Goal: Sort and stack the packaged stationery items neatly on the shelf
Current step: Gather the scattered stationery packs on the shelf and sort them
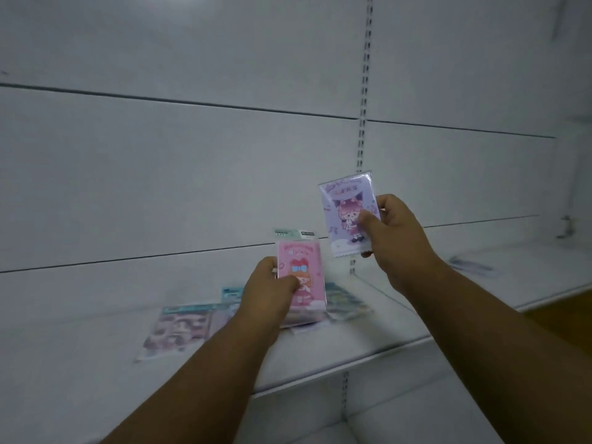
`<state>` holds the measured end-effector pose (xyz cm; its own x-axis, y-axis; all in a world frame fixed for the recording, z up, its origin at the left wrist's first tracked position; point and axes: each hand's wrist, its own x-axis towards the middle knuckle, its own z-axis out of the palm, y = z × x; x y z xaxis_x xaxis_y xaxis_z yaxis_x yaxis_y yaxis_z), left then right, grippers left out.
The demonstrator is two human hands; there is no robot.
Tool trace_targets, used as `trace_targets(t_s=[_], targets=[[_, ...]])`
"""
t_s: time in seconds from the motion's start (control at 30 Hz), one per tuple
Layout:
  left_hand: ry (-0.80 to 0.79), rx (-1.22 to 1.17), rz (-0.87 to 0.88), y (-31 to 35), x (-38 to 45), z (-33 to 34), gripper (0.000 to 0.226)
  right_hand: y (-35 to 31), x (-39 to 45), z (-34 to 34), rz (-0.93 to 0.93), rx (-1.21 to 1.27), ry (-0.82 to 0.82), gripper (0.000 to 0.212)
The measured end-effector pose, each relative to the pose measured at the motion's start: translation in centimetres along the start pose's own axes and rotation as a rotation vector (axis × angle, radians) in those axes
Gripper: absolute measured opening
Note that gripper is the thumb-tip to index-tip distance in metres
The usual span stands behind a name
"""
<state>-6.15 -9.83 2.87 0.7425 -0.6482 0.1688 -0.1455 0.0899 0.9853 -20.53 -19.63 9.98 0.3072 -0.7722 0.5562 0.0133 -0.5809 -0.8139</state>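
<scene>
I see left hand (269, 285) pinching glossy pink cartoon-girl packet (302, 277), right hand (395, 230) pinching lilac plastic-wrapped packet (346, 213); print unreadable.

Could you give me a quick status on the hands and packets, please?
Left hand grips pink packet. Right hand grips purple packet. Loose packets unstacked on shelf.

each hand (269, 283) grips a packet (302, 277).

Your left hand (272, 283) is holding a packet (302, 277) upright just above the shelf (368, 344). Your right hand (395, 232) is holding a second packet (346, 213) higher, to its right. Loose packets (179, 328) are lying flat on the shelf, left of and behind the first packet.
</scene>
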Motion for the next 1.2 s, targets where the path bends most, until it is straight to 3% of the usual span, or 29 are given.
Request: trace_targets(t_s=[0.23,0.43,0.77,0.93,1.2], targets=[[-0.278,-0.020,0.043,0.7,-1.3,22.2,0.022,7.4,3.8,-19.3,0.042,-0.136,0.106,0.011],[-0.313,-0.017,0.053,1.8,0.4,36.7,0.021,13.5,10.0,-30.8,0.071,-0.154,0.230,0.007],[-0.272,0.083,-0.074,-0.2,10.8,48.7,0.015,24.7,21.8,-33.6,0.160,-0.073,0.196,0.007],[-0.197,0.168,-0.226,-0.9,14.7,52.3,0.011,29.0,27.8,-33.7,0.235,-0.034,0.076,0.009],[0.056,0.317,-0.246,-2.4,16.4,55.8,0.020,35.5,34.1,-33.1,0.466,0.199,-0.244,0.003]])
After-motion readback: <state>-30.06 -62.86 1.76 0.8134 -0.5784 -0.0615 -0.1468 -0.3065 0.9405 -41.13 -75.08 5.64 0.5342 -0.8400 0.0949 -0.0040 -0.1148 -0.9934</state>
